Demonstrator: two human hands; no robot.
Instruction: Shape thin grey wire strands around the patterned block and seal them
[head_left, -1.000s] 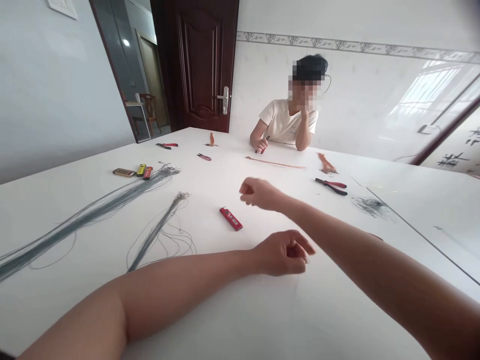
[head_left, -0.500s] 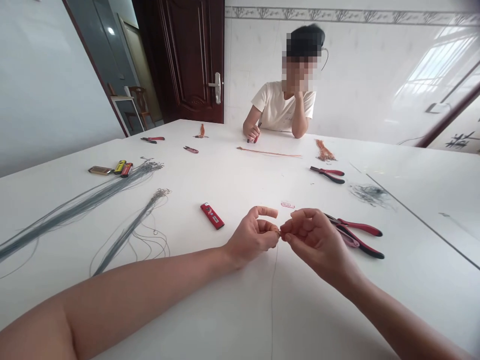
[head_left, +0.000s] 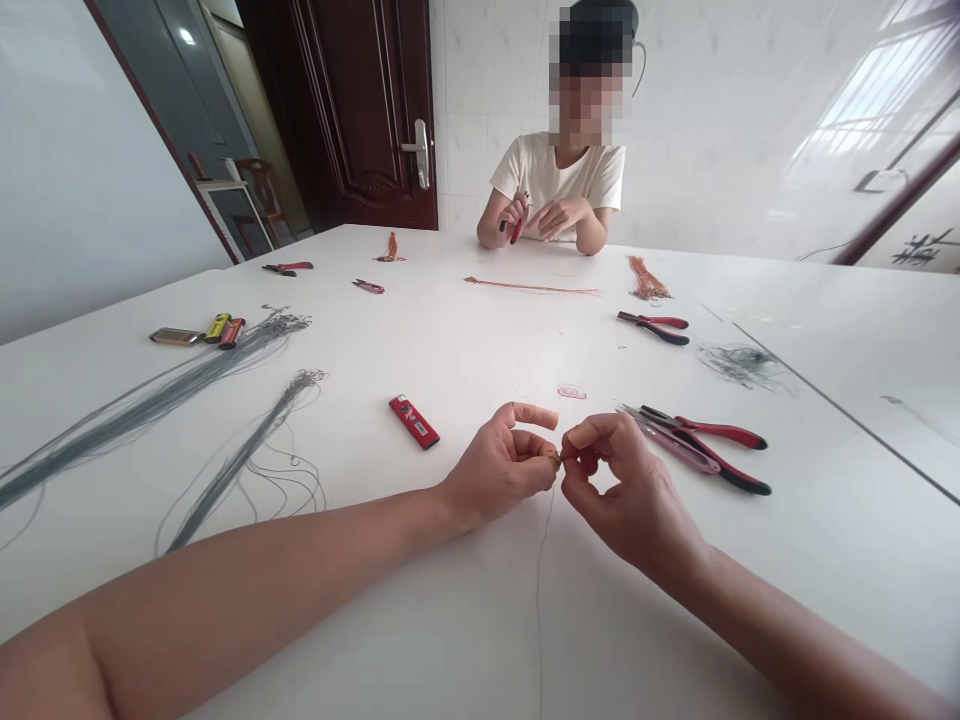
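My left hand [head_left: 502,463] and my right hand [head_left: 619,480] meet fingertip to fingertip above the white table [head_left: 480,620]. Both pinch the top end of a thin grey cord [head_left: 538,570] that runs down toward me. A tiny fitting at the pinch point is too small to make out. Red-handled pliers [head_left: 705,445] lie just right of my right hand, with a pinkish tool beside them. A red lighter [head_left: 414,421] lies left of my left hand.
Bundles of grey cords [head_left: 150,400] spread across the left of the table, with lighters [head_left: 217,328] beyond them. A person in a white shirt [head_left: 559,180] sits opposite holding a red tool. More pliers [head_left: 654,326], orange cords [head_left: 532,288] and a cord tangle [head_left: 742,362] lie further off.
My right hand came back from the table's middle to meet my left hand at the cord end. The view tipped down and the person opposite lowered the propping arm.
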